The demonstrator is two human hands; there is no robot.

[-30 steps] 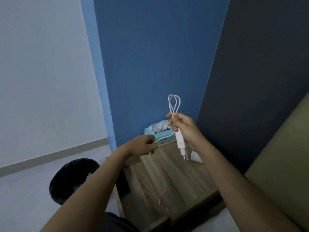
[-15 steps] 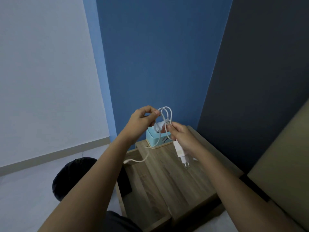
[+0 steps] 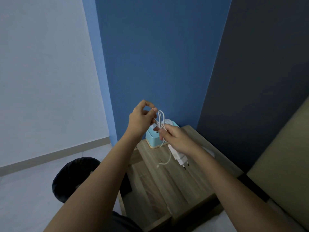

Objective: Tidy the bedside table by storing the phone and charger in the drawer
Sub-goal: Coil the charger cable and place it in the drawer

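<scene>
My right hand (image 3: 175, 139) grips a white charger (image 3: 179, 157), its plug pins pointing down-right, together with coils of its white cable (image 3: 161, 121). My left hand (image 3: 142, 118) pinches the top of the cable loops just above and left of the right hand. A short free end of cable (image 3: 165, 162) dangles below, over the wooden bedside table (image 3: 192, 178). The drawer (image 3: 147, 198) stands pulled out at the table's left front, its inside partly hidden by my left arm. No phone is visible.
A light blue tissue box (image 3: 153, 139) stands at the table's back against the blue wall. A black waste bin (image 3: 75, 176) sits on the floor to the left. A beige bed edge (image 3: 284, 156) lies to the right.
My left hand has risen from below the right hand to the top of the loops, winding on more cable. The dangling end has grown much shorter.
</scene>
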